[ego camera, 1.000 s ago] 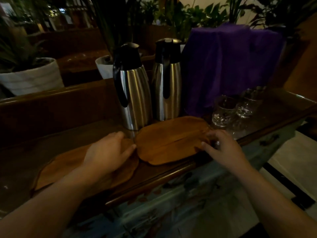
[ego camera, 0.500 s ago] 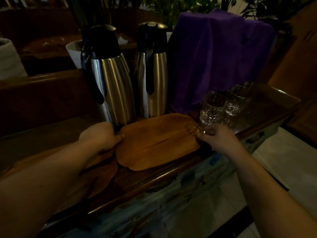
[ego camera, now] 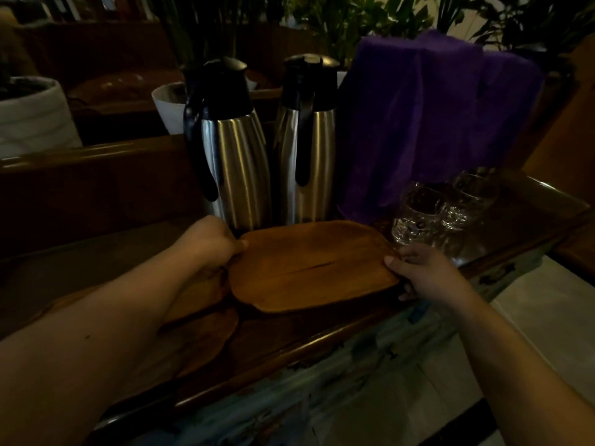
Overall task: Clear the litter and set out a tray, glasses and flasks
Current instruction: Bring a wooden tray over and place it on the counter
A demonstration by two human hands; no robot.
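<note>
An oval wooden tray (ego camera: 309,265) lies on the dark wooden counter in front of two steel flasks with black tops and handles, one on the left (ego camera: 230,149) and one on the right (ego camera: 307,140). My left hand (ego camera: 209,243) grips the tray's left end. At the tray's right end my right hand (ego camera: 425,272) holds the rim, thumb on top and fingers underneath. Several clear glasses (ego camera: 418,217) stand just right of the tray, close behind my right hand.
A second wooden tray (ego camera: 196,336) lies under my left forearm. A purple cloth (ego camera: 431,120) drapes over something behind the glasses. White plant pots (ego camera: 32,114) and leafy plants stand beyond the counter's raised back rail. The counter edge (ego camera: 322,342) runs diagonally below the trays.
My left hand moved off the second tray onto the left end of the oval tray. My right hand closed around its right end. The view shifted closer.
</note>
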